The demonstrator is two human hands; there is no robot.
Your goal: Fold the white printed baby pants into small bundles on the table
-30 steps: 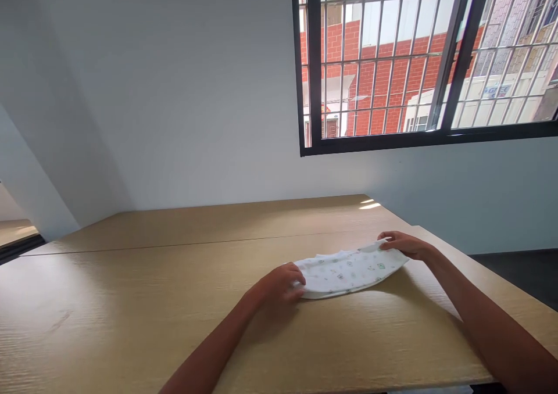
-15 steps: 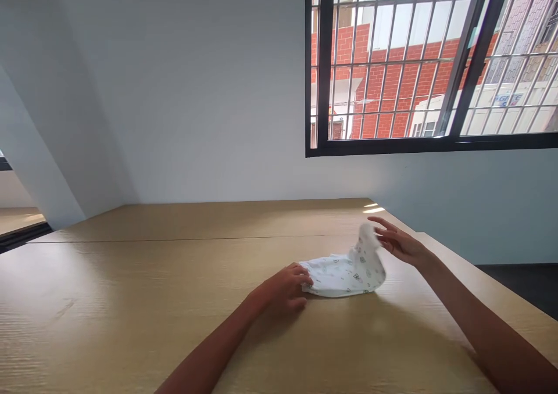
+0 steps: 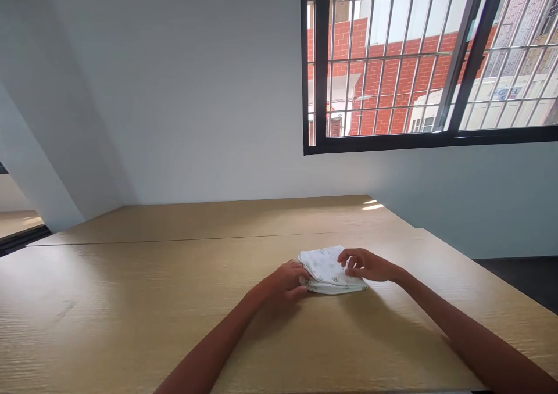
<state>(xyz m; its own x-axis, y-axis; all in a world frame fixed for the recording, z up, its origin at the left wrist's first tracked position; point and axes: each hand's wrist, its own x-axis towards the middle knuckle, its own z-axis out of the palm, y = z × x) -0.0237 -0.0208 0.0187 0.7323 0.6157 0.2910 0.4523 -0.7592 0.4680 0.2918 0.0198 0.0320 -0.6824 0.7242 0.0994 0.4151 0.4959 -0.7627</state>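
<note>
A white cloth (image 3: 323,265) with a small dark print lies folded over in layers on the wooden table. Its upper layer is a little uneven, and a lower layer shows along the front edge. My left hand (image 3: 285,280) grips the cloth's left edge, fingertips on top and the thumb low at the near corner. Over the cloth's right part is my right hand (image 3: 366,264), open with loosely bent fingers and the thumb apart. Its fingertips hover at or lightly touch the top layer; which of the two I cannot tell.
The pale wooden table (image 3: 131,301) spreads wide, with a seam (image 3: 174,241) running across its far part. Behind it rises a grey wall (image 3: 209,103). A barred window (image 3: 392,63) with a black frame is at upper right.
My right hand has moved left, bringing the cloth's raised right end over onto the rest, and has let go of it. The left hand stays at the left edge.
</note>
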